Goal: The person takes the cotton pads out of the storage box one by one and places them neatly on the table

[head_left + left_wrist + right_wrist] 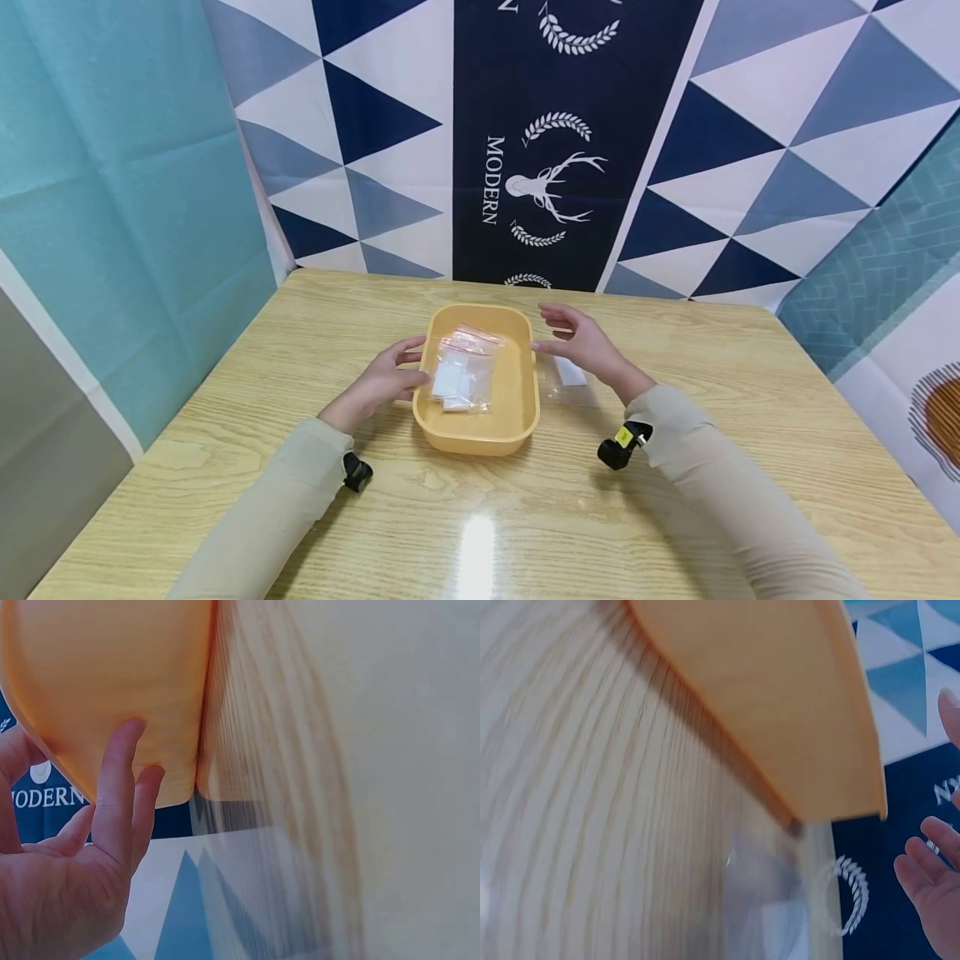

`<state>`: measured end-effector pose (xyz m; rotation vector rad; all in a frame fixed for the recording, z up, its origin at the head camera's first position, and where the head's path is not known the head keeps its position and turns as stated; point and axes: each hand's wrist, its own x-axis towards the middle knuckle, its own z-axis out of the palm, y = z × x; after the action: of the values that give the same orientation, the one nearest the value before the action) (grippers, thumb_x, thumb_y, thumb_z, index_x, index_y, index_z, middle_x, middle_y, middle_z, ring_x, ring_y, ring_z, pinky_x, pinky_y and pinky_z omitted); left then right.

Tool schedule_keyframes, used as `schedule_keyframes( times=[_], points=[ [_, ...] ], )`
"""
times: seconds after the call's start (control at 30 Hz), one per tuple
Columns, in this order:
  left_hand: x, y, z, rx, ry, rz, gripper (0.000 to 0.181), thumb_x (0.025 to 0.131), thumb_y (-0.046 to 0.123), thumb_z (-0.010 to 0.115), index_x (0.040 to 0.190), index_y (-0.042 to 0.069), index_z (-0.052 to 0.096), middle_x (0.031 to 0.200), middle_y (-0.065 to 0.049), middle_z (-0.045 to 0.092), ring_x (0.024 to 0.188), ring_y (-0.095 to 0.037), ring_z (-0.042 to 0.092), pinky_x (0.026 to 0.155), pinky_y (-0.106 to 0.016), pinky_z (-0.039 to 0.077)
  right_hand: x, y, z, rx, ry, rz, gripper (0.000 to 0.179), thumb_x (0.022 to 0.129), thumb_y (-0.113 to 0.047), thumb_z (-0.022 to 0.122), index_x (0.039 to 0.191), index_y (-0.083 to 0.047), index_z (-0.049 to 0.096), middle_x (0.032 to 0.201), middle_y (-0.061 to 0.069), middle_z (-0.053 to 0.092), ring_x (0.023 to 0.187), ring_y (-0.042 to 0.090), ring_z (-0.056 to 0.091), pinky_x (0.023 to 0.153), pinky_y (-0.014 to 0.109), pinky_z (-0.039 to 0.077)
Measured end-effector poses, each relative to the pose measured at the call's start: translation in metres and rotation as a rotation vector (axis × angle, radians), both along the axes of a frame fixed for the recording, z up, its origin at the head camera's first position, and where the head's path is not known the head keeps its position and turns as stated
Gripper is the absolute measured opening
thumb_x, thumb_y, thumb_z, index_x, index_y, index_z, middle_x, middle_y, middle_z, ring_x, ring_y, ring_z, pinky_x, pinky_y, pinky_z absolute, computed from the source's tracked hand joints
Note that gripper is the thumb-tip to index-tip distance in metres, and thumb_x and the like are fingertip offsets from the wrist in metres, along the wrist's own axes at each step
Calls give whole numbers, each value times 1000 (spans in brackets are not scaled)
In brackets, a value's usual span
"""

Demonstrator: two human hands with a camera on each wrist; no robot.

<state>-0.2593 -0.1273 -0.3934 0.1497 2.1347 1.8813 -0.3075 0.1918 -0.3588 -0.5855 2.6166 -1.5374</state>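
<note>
A yellow plastic tub (480, 444) stands on the wooden table, with several clear zip bags (480, 387) holding white pieces inside it. My left hand (381, 382) is at the tub's left side; in the left wrist view its extended fingers (116, 784) lie against the outer wall, the thumb side by the rim. Off the right rim, my right hand (588, 343) is raised with fingers spread and nothing between them. Below it, partly covered by that hand, another clear bag with a white piece (570, 372) lies on the table to the right of the tub.
The wooden table (720, 367) reaches back to a patterned cloth backdrop (397, 167). A teal cloth (135, 208) hangs along the left side. Black wrist cameras (617, 452) are strapped at both sleeves.
</note>
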Motion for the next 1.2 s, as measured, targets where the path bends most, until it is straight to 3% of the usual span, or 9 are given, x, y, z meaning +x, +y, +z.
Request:
schedule_keyframes(
  times=[0.23, 0.47, 0.63, 1.2],
  points=[
    [0, 0, 0, -4, -2, 0, 69, 86, 1, 60, 146, 13, 29, 137, -21, 37, 107, -34, 55, 77, -41, 54, 3, -22, 11, -1, 1, -19, 67, 77, -18, 77, 135, -6, 46, 132, 17, 49, 120, 32, 46, 100, 43, 39],
    [-2, 0, -1, -17, -1, 9, 68, 86, 2, 60, 146, 14, 30, 137, -21, 38, 107, -34, 55, 76, -41, 54, 3, -44, 18, 9, 4, -33, 63, 78, -23, 77, 132, -4, 50, 127, 15, 52, 117, 36, 48, 97, 43, 41],
    [-2, 1, -1, -22, -6, 14, 68, 86, 2, 61, 145, 14, 30, 137, -20, 38, 106, -33, 56, 76, -40, 54, 3, -60, 23, -8, -31, -50, 60, 77, -26, 77, 129, -8, 53, 123, 12, 54, 115, 34, 49, 95, 41, 43],
    [-2, 0, 0, -19, 1, 8, 69, 85, 1, 60, 146, 12, 29, 136, -21, 37, 106, -35, 56, 76, -40, 55, -14, -102, 22, -64, -89, -87, 55, 79, -26, 75, 126, -8, 54, 119, 11, 56, 108, 26, 54, 89, 36, 48]
  ],
)
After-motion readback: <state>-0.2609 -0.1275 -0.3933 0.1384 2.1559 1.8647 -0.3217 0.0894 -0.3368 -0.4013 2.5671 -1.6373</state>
